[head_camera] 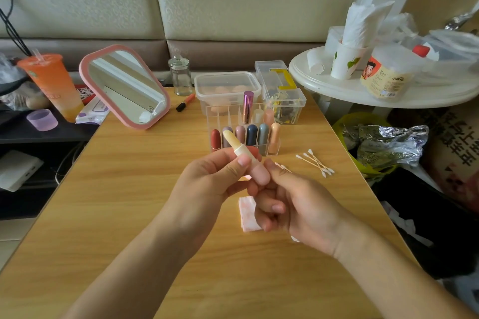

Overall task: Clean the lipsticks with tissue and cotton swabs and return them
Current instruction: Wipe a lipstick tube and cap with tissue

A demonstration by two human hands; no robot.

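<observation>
I hold an uncapped lipstick (239,150) over the table's middle: pale yellow stick pointing up and left, cream collar, pink tube. My left hand (207,181) pinches the tube just under the collar with thumb and fingers. My right hand (298,204) has its curled fingers round the tube's lower end; a small white bit shows under its palm. A folded tissue (246,217) with pink stains lies on the table below my hands. Loose cotton swabs (317,163) lie to the right. The clear organizer (276,152) behind holds several capped lipsticks.
A pink-framed mirror (124,85) leans at the back left beside an orange cup (51,85). Behind the organizer stand a lidded plastic box (226,85), a clear box of small items (282,100) and a glass jar (180,77). A white round side table (324,82) with cups stands at right.
</observation>
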